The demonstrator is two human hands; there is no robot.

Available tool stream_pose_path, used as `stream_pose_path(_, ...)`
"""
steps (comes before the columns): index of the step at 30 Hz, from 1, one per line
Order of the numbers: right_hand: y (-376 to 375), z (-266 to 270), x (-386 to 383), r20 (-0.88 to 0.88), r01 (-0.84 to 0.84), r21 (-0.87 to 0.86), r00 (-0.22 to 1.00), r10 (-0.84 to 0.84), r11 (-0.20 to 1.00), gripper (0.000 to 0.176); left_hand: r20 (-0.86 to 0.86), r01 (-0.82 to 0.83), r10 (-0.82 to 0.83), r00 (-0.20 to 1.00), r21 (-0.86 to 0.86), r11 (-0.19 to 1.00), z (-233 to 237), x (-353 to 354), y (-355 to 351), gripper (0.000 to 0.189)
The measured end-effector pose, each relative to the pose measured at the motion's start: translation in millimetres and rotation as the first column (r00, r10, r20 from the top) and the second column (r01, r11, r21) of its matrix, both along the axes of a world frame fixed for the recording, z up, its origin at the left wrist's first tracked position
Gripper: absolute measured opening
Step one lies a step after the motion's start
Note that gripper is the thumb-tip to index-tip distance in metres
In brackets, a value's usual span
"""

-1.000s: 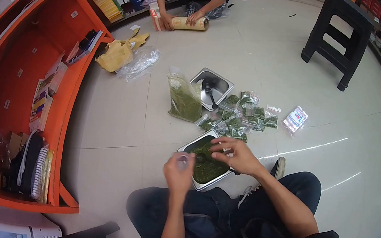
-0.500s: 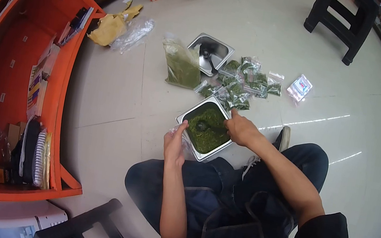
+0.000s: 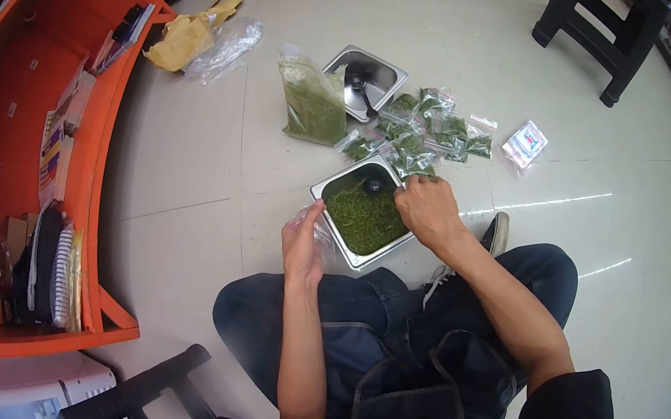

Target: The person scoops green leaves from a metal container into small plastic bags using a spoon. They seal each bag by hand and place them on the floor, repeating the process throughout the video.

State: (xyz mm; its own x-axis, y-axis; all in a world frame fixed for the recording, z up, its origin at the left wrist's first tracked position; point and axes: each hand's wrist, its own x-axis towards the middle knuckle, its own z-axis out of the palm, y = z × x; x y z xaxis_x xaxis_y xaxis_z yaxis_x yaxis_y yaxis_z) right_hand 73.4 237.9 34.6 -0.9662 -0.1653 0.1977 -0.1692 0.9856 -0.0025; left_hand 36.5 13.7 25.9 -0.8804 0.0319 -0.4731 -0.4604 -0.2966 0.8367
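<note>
A steel tray of chopped green herb stands on the floor before my crossed legs. My left hand is at its left edge, closed on a clear plastic bag, with the thumb near the rim. At the right rim my right hand grips a black spoon, whose bowl lies in the herb near the tray's far corner. Beyond sit a big bag of green herb, a second steel tray with a black utensil inside, and several small filled bags.
A pack of small bags lies at the right. An orange shelf runs along the left side. Black stools stand at the upper right and lower left. Yellow paper and clear plastic lie near the shelf.
My right hand has moved up along the tray's rim, and the spoon's bowl has shifted from mid-tray towards the far corner. The other person's hand at the top has left the view.
</note>
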Motion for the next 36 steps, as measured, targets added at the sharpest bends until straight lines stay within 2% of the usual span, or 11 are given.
stream_pose_path(1, -1, 7, 3, 0.0, 0.002, 0.001, 1.0, -0.002, 1.0, 0.019, -0.017, 0.001, 0.0, 1.0, 0.037, 0.999, 0, 0, 0, 0.024)
stream_pose_path(3, -3, 30, 12, 0.189, 0.018, -0.17, 0.982, 0.015, 0.985, 0.017, -0.046, 0.001, 0.003, 0.999, 0.082, 0.997, -1, 0, 2, 0.023)
stream_pose_path(7, -4, 36, 16, 0.272, 0.032, -0.173, 0.962, 0.017, 0.984, 0.014, -0.106, 0.059, -0.042, 0.994, 0.168, 0.984, 4, 3, 5, 0.019)
stream_pose_path(9, 0, 39, 14, 0.383, 0.085, -0.142, 0.923, -0.024, 0.986, 0.015, -0.107, 0.06, -0.043, 0.993, 0.166, 0.984, 3, 4, 5, 0.019)
stream_pose_path(13, 2, 29, 10, 0.368, 0.16, -0.265, 0.928, -0.053, 0.951, 0.017, -0.135, 0.077, -0.053, 0.989, 0.179, 0.981, 4, 3, 5, 0.024)
stream_pose_path(15, -1, 31, 7, 0.421, 0.183, -0.347, 0.907, -0.021, 0.92, 0.018, -0.144, 0.084, -0.058, 0.988, 0.182, 0.98, 4, 3, 6, 0.025)
stream_pose_path(18, 0, 33, 7, 0.433, 0.185, -0.375, 0.902, -0.005, 0.909, 0.03, -0.152, 0.095, -0.068, 0.986, 0.183, 0.978, 3, 1, 5, 0.026)
stream_pose_path(22, 2, 38, 5, 0.469, 0.199, -0.355, 0.883, -0.01, 0.913, 0.03, -0.158, 0.094, -0.068, 0.985, 0.166, 0.982, 0, 1, 4, 0.027)
stream_pose_path(28, 7, 42, 5, 0.495, 0.251, -0.427, 0.869, -0.007, 0.869, 0.03, -0.164, 0.097, -0.07, 0.984, 0.166, 0.981, -3, 1, 3, 0.027)
stream_pose_path(34, 34, -2, -9, 0.539, 0.384, -0.557, 0.842, -0.032, 0.736, 0.024, -0.164, 0.092, -0.064, 0.984, 0.165, 0.982, 2, 1, 4, 0.029)
stream_pose_path(36, 42, -24, -17, 0.582, 0.422, -0.63, 0.812, 0.037, 0.651, 0.024, -0.166, 0.077, -0.054, 0.985, 0.132, 0.988, 2, 2, 3, 0.029)
